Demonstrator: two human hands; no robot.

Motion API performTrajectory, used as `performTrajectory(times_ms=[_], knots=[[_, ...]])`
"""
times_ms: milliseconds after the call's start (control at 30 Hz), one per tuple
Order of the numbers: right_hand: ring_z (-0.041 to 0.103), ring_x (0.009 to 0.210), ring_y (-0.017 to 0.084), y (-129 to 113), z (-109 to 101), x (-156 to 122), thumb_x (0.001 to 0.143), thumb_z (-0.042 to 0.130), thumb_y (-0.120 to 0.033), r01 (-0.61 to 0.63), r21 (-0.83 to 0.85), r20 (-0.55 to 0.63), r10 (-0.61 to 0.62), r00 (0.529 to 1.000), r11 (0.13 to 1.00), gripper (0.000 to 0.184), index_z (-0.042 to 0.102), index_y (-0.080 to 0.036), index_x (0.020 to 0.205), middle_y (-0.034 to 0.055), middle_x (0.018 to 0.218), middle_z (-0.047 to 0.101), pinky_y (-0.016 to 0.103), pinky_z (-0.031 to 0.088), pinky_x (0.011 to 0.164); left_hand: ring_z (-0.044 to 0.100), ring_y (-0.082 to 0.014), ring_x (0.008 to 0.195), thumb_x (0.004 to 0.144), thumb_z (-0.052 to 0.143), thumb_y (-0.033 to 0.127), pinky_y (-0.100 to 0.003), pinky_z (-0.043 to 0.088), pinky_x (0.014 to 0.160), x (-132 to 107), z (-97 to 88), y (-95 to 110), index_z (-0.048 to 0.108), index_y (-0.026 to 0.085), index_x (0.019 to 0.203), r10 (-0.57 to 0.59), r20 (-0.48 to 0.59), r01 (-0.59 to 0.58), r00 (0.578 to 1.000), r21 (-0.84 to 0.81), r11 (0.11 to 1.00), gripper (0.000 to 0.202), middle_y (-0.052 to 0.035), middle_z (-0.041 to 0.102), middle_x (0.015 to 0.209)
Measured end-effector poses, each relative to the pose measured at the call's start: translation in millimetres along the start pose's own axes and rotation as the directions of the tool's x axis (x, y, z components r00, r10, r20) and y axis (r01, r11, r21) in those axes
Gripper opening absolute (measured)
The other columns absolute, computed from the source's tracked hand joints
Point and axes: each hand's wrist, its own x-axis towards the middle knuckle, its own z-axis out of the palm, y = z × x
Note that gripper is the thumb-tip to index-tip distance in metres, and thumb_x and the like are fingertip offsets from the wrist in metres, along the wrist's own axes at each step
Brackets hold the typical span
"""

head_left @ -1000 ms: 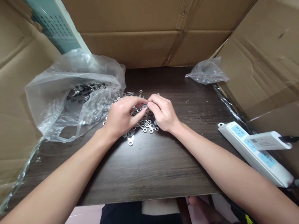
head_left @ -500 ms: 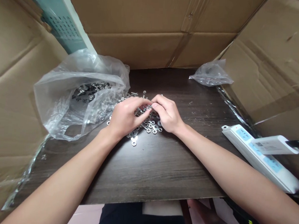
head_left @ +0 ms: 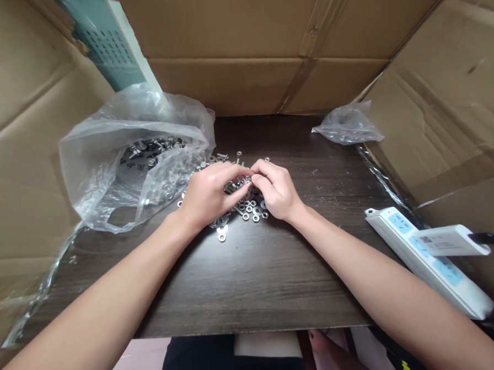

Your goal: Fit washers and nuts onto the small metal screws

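My left hand (head_left: 208, 193) is closed, thumb and fingers pinching a small shiny metal piece that looks like a bolt (head_left: 247, 179). My right hand (head_left: 276, 192) meets it from the right, its thumb and forefinger pressed together at the bolt's end; whatever small part sits in that pinch is hidden by the fingertips. Under and around both hands lies a loose pile of bolts, washers (head_left: 222, 228) and hex nuts (head_left: 246, 216). One nut (head_left: 221, 238) rests at the pile's near edge, and a bolt (head_left: 222, 156) lies at its far side.
A clear plastic bag (head_left: 87, 149) holding many bolts lies open at the left. A smaller plastic bag (head_left: 349, 124) is at the back right. A white power strip (head_left: 429, 261) with a plugged-in white adapter (head_left: 451, 241) sits right. Cardboard walls (head_left: 235, 85) surround the dark tabletop (head_left: 258, 279).
Both hands stay at nearly the same spot, fingertips together over the pile, with only slight finger movement. The view has shifted a little.
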Motion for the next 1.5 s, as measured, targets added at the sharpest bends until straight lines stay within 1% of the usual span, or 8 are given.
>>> performTrajectory(times_ms=[100,200,433,667,900,1100,1300,1500], knots=[[0.050,0.066,0.015,0.7,0.1,0.1,0.092,0.044,-0.020,0.006,0.008,0.004,-0.006,1.000,1.000,0.019,0.050,-0.018,0.074,0.0005,0.070,0.053,0.031,0.038,0.067,0.066,-0.0169,0.078,0.092,0.063,0.024,-0.027,0.050,0.070,-0.1,-0.1,-0.4,0.071,0.016,0.100,-0.001,-0.005,0.001,1.000,0.005,1.000,0.014,-0.0044,0.073,0.090],[0.051,0.068,0.015,0.7,0.4,-0.2,0.092,0.044,-0.020,0.009,0.003,0.001,-0.009,1.000,1.000,0.019,0.051,-0.018,0.074,0.0007,0.071,0.054,0.031,0.039,0.068,0.067,-0.0172,0.080,0.092,0.063,0.023,-0.028,0.051,0.073,0.2,-0.8,-0.5,0.071,0.016,0.100,-0.003,-0.006,0.003,1.000,-0.005,1.000,0.013,-0.0045,0.073,0.091],[0.052,0.074,0.017,0.6,0.7,-0.5,0.086,0.050,-0.018,-0.003,0.016,-0.024,0.003,1.000,1.000,0.005,0.052,-0.019,0.082,0.0018,0.080,0.056,0.031,0.041,0.069,0.068,-0.0166,0.080,0.092,0.064,0.024,-0.027,0.052,0.072,-0.3,0.3,-2.1,0.070,0.016,0.102,-0.008,-0.019,0.008,1.000,-0.015,1.000,0.014,-0.0041,0.074,0.091],[0.052,0.072,0.016,1.2,1.7,0.0,0.093,0.044,-0.020,0.004,-0.001,0.004,-0.004,1.000,1.000,0.016,0.051,-0.019,0.078,0.0018,0.076,0.055,0.032,0.040,0.069,0.068,-0.0161,0.080,0.091,0.065,0.023,-0.026,0.052,0.071,-0.4,0.3,-3.6,0.070,0.016,0.101,-0.018,-0.003,0.018,1.000,-0.021,1.000,0.013,-0.0032,0.073,0.089],[0.053,0.075,0.017,0.3,1.1,-0.4,0.091,0.050,-0.021,0.011,-0.008,-0.003,-0.011,1.000,1.000,0.009,0.054,-0.019,0.083,0.0023,0.081,0.056,0.031,0.041,0.069,0.068,-0.0168,0.082,0.090,0.066,0.024,-0.027,0.053,0.073,0.1,-1.6,-5.2,0.071,0.017,0.102,-0.034,-0.002,0.034,0.999,-0.017,0.999,0.015,-0.0037,0.074,0.093],[0.051,0.072,0.016,1.0,1.4,0.5,0.095,0.046,-0.023,0.020,-0.009,0.012,-0.020,1.000,1.000,0.019,0.050,-0.019,0.077,0.0008,0.073,0.053,0.032,0.039,0.069,0.069,-0.0169,0.083,0.092,0.064,0.025,-0.027,0.053,0.074,1.3,-3.2,-4.5,0.071,0.017,0.101,-0.033,0.008,0.033,0.999,-0.001,0.999,0.014,-0.0038,0.074,0.093],[0.052,0.074,0.016,-0.4,1.1,-0.3,0.091,0.051,-0.022,0.005,0.018,-0.010,-0.005,1.000,1.000,0.007,0.054,-0.019,0.084,0.0016,0.081,0.056,0.031,0.040,0.068,0.068,-0.0169,0.082,0.091,0.064,0.025,-0.027,0.052,0.073,0.7,-3.2,-5.3,0.071,0.018,0.101,-0.049,-0.006,0.049,0.999,-0.003,0.999,0.014,-0.0038,0.073,0.091],[0.051,0.071,0.015,0.6,1.9,-0.2,0.091,0.050,-0.020,0.028,-0.005,-0.025,-0.028,0.999,1.000,0.010,0.052,-0.019,0.081,0.0014,0.078,0.054,0.030,0.040,0.065,0.068,-0.0164,0.081,0.091,0.065,0.025,-0.026,0.052,0.072,-0.1,-1.8,-6.2,0.071,0.018,0.101,-0.036,-0.004,0.036,0.999,0.001,0.999,0.014,-0.0035,0.073,0.090]])
